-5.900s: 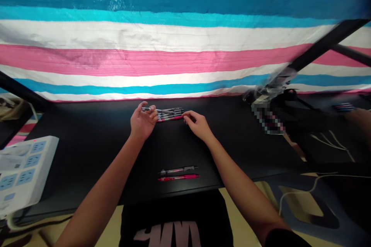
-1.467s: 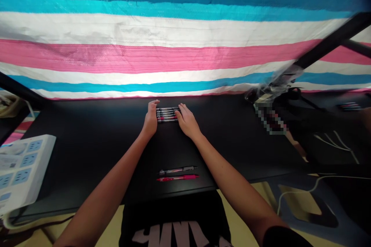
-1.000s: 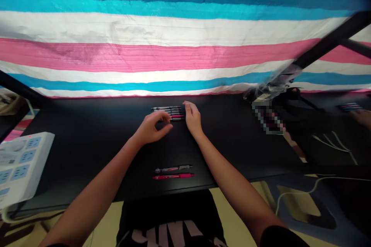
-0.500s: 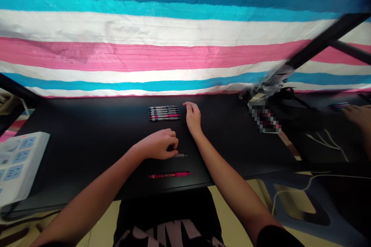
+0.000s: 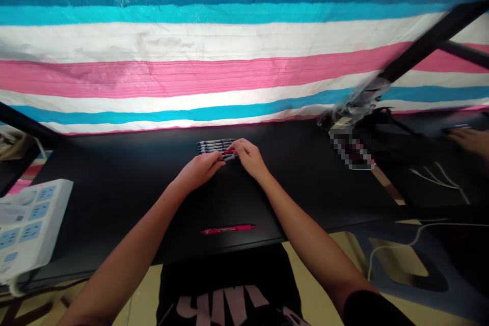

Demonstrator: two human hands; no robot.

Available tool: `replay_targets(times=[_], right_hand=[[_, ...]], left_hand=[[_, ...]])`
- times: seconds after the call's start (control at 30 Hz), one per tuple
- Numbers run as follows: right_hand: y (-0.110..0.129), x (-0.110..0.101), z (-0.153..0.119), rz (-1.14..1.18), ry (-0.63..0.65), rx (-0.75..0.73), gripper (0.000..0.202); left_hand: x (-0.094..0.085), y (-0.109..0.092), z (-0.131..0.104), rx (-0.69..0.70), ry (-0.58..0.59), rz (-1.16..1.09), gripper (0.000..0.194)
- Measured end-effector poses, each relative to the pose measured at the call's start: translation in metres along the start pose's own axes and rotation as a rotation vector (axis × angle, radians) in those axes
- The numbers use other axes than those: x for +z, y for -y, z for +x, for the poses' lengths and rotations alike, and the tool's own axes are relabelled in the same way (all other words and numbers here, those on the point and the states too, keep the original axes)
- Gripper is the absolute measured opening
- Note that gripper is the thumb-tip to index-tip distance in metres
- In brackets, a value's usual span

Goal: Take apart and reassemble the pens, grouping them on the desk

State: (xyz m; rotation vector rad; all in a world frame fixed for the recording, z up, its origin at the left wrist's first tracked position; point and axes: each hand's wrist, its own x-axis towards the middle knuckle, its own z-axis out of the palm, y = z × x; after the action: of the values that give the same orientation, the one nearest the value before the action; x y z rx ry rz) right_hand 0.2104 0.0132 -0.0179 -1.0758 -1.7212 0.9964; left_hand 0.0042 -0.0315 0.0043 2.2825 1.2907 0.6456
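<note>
A row of several slim pens [image 5: 214, 143], mostly grey and black with a red one among them, lies side by side on the black table [image 5: 153, 173]. My left hand [image 5: 204, 167] is closed on a grey pen [image 5: 229, 158] at the near edge of this row, its fingers covering the pen's left part. From the right, my right hand [image 5: 249, 157] bends its fingers over the right ends of the pens and grips the same pen's end. Closer to me, a separate red pen [image 5: 229, 229] lies crosswise near the table's front edge.
A white power strip [image 5: 42, 224] sits at the left. To the right are a clear plastic bag [image 5: 359, 104], a blurred-out item [image 5: 353, 150] and white cables [image 5: 435, 178]. Another person's hand [image 5: 471, 137] shows at the far right. A striped sheet [image 5: 229, 76] hangs behind.
My left hand has carried the grey pen from mid-table up to the row's near edge. My right hand has moved left onto the pens' right ends. The view has shifted slightly.
</note>
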Motion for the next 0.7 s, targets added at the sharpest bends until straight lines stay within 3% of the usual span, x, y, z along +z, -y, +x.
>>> replay_targets(times=[0.1, 0.23, 0.7], right_hand=[[0.005, 0.002, -0.003, -0.050, 0.133, 0.022, 0.053], [0.006, 0.004, -0.003, -0.021, 0.159, 0.072, 0.050], [-0.004, 0.012, -0.005, 0.161, 0.177, 0.057, 0.026]], left_hand=[[0.000, 0.005, 0.001, -0.009, -0.097, 0.022, 0.019], [0.002, 0.014, 0.000, -0.003, -0.138, 0.041, 0.018], [-0.004, 0.020, 0.000, 0.052, -0.066, 0.037, 0.023]])
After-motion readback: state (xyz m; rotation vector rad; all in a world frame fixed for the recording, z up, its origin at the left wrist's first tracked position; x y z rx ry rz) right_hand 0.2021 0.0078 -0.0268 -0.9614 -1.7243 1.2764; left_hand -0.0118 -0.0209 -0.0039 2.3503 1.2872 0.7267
